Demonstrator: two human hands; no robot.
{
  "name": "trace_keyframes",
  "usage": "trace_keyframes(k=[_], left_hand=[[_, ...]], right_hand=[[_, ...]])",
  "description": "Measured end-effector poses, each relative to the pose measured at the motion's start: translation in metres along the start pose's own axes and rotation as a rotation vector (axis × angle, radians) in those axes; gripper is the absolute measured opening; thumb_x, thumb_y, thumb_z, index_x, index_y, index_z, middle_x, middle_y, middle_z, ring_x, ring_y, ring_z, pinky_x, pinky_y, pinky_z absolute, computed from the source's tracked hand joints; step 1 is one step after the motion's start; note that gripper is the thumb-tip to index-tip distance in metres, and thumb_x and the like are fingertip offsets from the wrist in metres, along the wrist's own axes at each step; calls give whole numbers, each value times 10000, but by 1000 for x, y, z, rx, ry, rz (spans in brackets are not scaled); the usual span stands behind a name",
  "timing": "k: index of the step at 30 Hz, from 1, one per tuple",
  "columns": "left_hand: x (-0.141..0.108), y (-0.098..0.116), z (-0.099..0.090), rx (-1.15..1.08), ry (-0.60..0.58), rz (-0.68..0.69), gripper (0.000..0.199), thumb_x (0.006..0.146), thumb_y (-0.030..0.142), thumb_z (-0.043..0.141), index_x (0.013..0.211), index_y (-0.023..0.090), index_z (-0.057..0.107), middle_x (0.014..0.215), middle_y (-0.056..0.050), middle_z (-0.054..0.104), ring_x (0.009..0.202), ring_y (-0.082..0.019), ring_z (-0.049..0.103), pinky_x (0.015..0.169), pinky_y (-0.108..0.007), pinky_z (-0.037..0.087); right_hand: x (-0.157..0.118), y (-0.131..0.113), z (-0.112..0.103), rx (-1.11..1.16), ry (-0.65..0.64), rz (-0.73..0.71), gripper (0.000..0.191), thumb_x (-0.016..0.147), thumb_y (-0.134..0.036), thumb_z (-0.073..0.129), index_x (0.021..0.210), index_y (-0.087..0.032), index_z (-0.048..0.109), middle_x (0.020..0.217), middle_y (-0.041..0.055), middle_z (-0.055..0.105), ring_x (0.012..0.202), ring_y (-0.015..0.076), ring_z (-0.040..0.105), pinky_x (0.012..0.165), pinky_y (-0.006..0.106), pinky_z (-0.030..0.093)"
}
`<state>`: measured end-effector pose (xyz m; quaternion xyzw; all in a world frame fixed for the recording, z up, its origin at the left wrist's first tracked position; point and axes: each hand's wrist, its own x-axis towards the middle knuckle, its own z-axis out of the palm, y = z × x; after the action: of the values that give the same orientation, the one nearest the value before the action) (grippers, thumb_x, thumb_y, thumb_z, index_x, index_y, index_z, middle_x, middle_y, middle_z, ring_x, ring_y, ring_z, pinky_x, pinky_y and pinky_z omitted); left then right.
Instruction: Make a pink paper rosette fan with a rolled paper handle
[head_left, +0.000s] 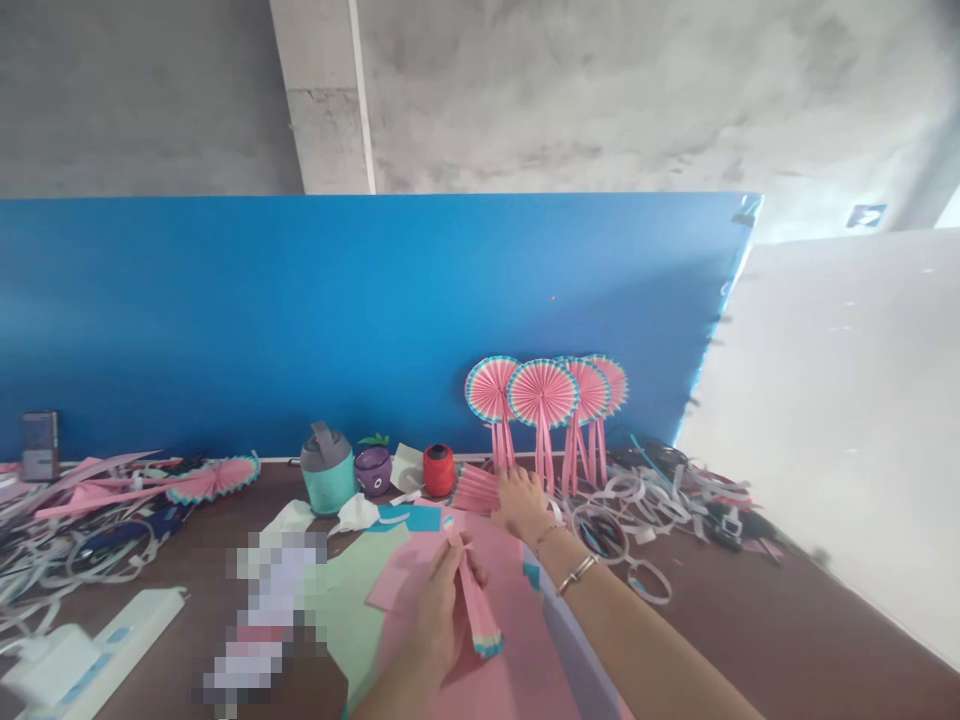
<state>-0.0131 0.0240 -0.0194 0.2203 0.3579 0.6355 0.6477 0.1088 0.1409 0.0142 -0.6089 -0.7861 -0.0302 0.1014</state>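
My left hand [442,600] is closed around a narrow bundle of accordion-folded pink paper [477,605] with blue and cream edging at its lower end. My right hand [521,503] reaches forward, fingers stretched over the right end of another pleated pink paper [475,488] on the table. Whether it grips that paper is hidden. Just behind the fingers, several round pink paper fans [543,393] with blue rims and pink handles lean against the blue partition. Beneath both hands lie flat pink sheets [517,640] and a pale green sheet [367,580].
Behind the sheets stand a teal lidded cup [328,480], a purple pot [373,470] and a red spool-like object [438,470]. Tangled white strips [637,500] lie right. At left are a power strip [120,650], a fan [214,480] and more strips. A blue partition [262,320] closes off the back.
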Motion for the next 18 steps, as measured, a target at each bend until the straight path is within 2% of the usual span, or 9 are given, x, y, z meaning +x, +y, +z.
trace_keyframes(k=[4,8,11,14,18], left_hand=[[0,0,1,-15,-4,-21,423,714,505,720,931,161,604,574,28,562,552,-131,525,577,-260,391],[4,-3,-1,-82,8,-17,369,746,485,708,905,170,602,584,36,564,541,-114,524,577,-250,404],[8,-4,-3,-119,29,-29,286,762,419,712,863,173,606,574,42,554,522,-104,526,576,-245,421],[9,0,-3,-120,61,-30,217,773,348,711,871,173,629,606,24,585,546,-114,565,612,-259,461],[6,8,-2,-126,63,-49,222,784,319,703,946,170,680,886,-75,706,855,-191,671,825,-320,502]], right_hand=[[-7,4,-3,60,32,-23,239,764,-156,592,963,-80,698,1041,223,670,1073,318,542,982,420,280],[-17,15,-9,196,125,64,195,796,-134,509,823,-126,702,969,171,694,1034,280,568,987,403,280],[-28,19,-16,364,154,159,250,838,-208,446,752,-157,676,784,90,694,828,222,617,806,330,405],[-43,15,-20,556,123,176,342,879,-334,393,745,-169,662,627,18,639,576,150,579,556,239,404],[-66,1,-16,888,62,122,375,845,-413,425,661,-163,636,509,-14,539,448,120,483,452,227,352]])
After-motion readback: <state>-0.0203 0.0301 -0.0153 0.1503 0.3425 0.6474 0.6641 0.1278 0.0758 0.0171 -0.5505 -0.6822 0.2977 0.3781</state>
